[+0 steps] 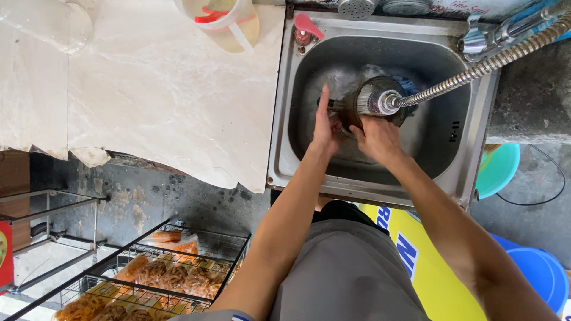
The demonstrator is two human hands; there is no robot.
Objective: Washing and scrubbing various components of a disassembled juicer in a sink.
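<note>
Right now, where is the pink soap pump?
The pink soap pump stands at the sink's top left corner in the head view, beside the marble counter.

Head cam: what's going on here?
A person stands at a steel sink with both hands in the basin. The left hand and right hand hold a brownish glass jar under a spray head on a flexible metal hose, and water runs over it. A clear plastic pitcher sits on the marble counter beside the sink.
</note>
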